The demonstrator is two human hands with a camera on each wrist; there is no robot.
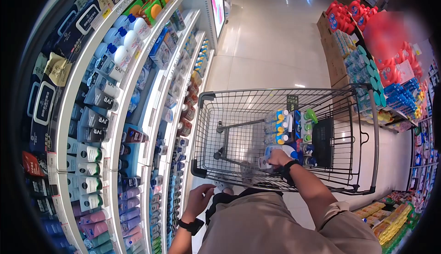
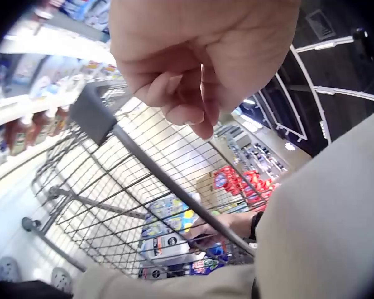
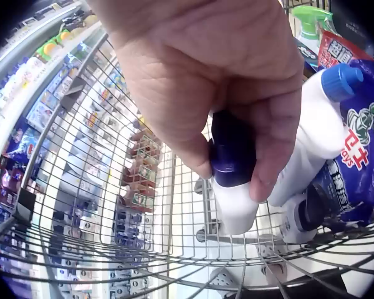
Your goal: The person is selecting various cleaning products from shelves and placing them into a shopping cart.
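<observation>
Right hand (image 3: 218, 81) gripping white bottle (image 3: 234, 199) by dark cap inside cart (image 1: 367, 139) at frame centre, left hand (image 2: 199, 56) lower left, fingers loosely curled, empty

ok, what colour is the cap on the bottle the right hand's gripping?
Dark blue cap on a white bottle. It shows best in the right wrist view.

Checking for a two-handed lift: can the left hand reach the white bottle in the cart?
Likely yes: the left hand holds nothing, and the cart is open above the white bottle.
</observation>
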